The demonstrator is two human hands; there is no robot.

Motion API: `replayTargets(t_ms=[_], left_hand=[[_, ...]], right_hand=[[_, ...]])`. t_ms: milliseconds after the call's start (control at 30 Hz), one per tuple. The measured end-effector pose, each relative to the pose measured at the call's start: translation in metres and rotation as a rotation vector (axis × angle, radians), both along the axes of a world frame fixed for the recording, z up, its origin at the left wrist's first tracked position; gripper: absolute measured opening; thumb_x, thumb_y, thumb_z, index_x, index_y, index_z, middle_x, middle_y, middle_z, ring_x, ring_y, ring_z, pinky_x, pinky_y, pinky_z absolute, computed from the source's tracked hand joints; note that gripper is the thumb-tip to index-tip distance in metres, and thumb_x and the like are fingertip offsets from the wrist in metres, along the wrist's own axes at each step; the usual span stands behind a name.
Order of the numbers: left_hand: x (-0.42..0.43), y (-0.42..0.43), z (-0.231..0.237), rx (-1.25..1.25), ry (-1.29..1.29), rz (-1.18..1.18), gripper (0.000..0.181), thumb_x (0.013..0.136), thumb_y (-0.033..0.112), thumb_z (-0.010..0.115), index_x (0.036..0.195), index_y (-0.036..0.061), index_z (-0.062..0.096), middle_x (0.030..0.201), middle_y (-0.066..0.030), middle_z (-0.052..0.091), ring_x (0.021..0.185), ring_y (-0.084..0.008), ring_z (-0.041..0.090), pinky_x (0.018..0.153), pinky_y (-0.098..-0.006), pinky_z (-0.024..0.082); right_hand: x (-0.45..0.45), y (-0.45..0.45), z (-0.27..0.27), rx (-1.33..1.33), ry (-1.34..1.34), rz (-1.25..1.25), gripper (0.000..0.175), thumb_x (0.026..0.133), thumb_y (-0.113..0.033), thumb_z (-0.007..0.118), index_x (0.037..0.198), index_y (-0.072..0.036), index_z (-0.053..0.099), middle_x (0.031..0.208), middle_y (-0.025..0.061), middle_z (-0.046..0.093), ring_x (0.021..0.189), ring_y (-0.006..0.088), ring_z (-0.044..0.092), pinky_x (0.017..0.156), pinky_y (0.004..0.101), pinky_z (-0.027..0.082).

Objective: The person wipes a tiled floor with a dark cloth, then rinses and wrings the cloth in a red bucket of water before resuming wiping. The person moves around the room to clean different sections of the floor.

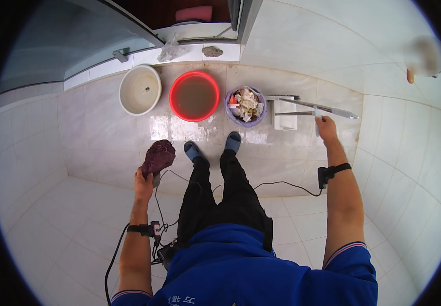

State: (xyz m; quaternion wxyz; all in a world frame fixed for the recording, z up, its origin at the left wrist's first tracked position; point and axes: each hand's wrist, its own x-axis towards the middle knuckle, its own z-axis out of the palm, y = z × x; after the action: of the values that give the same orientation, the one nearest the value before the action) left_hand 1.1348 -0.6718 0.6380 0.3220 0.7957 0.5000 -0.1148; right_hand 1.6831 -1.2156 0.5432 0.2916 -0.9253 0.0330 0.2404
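My left hand [144,185] grips one end of a dark maroon cloth [160,156] that has loose threads at its edge. At the right, my right hand [326,128] is closed around the pale handle of a long-handled dustpan [286,122]. The dustpan's white pan rests on the tiled floor. A broom [312,105] with a metal stick and grey grip lies across the top of the pan, its dark bristles by the wall.
Along the wall stand a white basin [122,91], a red basin [172,105] of murky water and a full lined waste bin [264,114]. A plastic bag [170,50] and a grey-brown rag [212,51] lie on the ledge below an opened window. Cables hang from my wrist straps.
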Motion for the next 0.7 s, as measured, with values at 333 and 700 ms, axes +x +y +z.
replayTargets(t_ms=[333,700], left_hand=[[-0.011,-0.004,-0.017,0.006,0.027,0.003,0.039,0.095,0.014,0.069,0.13,0.0028,0.058,0.123,-0.0264,0.059,0.112,-0.0449,0.061,0.098,-0.0511,0.051],[-0.028,-0.016,-0.02,0.046,0.015,0.045,0.04,0.095,0.016,0.07,0.131,0.0052,0.058,0.125,-0.0248,0.059,0.114,-0.0469,0.061,0.098,-0.0518,0.051]], right_hand=[[0.025,-0.018,0.024,-0.02,-0.047,0.0,0.037,0.097,-0.031,0.071,0.112,0.003,0.073,0.094,0.0123,0.076,0.085,0.0218,0.07,0.08,0.0369,0.054],[0.04,-0.02,0.007,-0.08,-0.11,0.054,0.041,0.097,-0.031,0.069,0.115,0.005,0.072,0.099,0.0193,0.076,0.091,0.0281,0.071,0.084,0.0393,0.054]])
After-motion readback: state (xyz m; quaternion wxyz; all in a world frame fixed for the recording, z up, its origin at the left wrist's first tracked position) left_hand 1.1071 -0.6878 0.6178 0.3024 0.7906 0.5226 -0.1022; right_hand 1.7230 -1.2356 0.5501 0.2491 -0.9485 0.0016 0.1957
